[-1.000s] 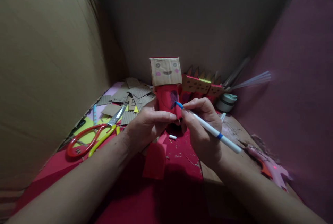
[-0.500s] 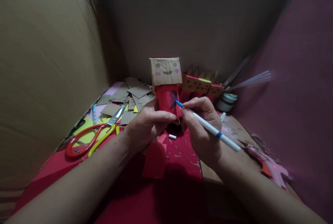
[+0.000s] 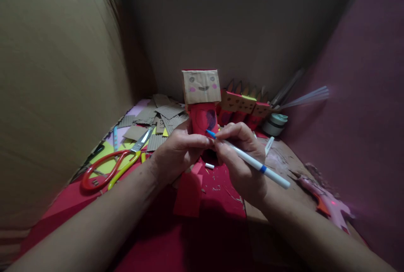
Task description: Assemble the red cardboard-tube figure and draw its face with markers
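Note:
My left hand (image 3: 179, 148) is closed round the lower red body of a cardboard puppet (image 3: 202, 89), holding it upright. Its box head bears a drawn smiling face with pink cheeks. On the red front is a round outline, dark blue on its right part. A white felt-tip pen (image 3: 246, 159) with a blue tip and a blue band is pinched in my right hand (image 3: 244, 158). The pen's tip meets the red front near the bottom of the outline. Some fingers of both hands are hidden behind the puppet and the pen.
Scissors (image 3: 137, 145) with red and yellow handles lie left, beside cardboard scraps (image 3: 168, 110). Several similar puppets (image 3: 246, 103) stand behind on the right, near a pale green roll (image 3: 275, 124). A pink glue gun (image 3: 328, 200) lies far right; red paper (image 3: 188, 196) lies in front.
The pen tip has moved down and left across the red front, from the dark patch to the outline's bottom. My right hand has shifted slightly left with it.

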Tool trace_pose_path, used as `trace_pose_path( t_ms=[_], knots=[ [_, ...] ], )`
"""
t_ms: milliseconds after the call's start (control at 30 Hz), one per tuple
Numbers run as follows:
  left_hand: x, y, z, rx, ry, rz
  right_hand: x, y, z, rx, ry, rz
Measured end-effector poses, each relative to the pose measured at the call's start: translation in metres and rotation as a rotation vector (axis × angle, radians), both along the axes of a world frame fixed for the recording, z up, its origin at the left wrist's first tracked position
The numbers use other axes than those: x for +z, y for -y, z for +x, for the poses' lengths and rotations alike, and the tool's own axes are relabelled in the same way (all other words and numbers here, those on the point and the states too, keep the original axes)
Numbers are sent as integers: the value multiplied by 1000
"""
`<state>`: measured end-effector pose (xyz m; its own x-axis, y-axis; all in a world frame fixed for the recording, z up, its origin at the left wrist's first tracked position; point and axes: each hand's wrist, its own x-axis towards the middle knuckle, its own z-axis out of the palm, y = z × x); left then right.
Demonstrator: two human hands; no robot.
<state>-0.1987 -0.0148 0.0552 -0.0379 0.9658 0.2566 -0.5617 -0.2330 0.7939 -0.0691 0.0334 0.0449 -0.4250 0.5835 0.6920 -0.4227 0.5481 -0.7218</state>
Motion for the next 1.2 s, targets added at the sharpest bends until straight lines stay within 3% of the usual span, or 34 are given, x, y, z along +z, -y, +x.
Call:
trace_pose_path(
  t_ms=[1200],
  knots=[
    [0, 2, 0, -3, 6, -39, 1, -2, 1, -7, 6, -20]
  ],
)
